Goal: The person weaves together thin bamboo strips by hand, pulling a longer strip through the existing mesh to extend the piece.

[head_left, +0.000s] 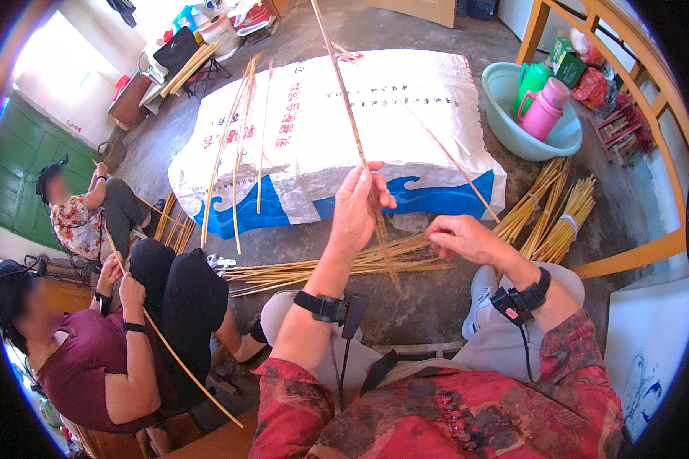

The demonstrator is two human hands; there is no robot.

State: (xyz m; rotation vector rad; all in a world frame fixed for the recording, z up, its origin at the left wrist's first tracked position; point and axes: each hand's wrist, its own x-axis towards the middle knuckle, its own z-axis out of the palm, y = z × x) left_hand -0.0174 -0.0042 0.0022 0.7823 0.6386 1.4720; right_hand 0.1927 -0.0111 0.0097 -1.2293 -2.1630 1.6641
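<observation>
My left hand is closed around a long, thin dry stalk, raised in front of me above the near edge of a white sack sheet. From my fingers the stalk slants up and away past the top of the picture. Its lower end looks brownish and frayed, hanging below the hand over a pile of stalks on the floor. My right hand is apart from the stalk, to its right, with the fingers curled in. Whether anything small sits in those fingers is hidden.
Several loose stalks lie across the sack. Tied stalk bundles rest at the right, near a pale green basin holding a pink thermos. At the left sit two people, one holding a stalk. A wooden frame stands at far right.
</observation>
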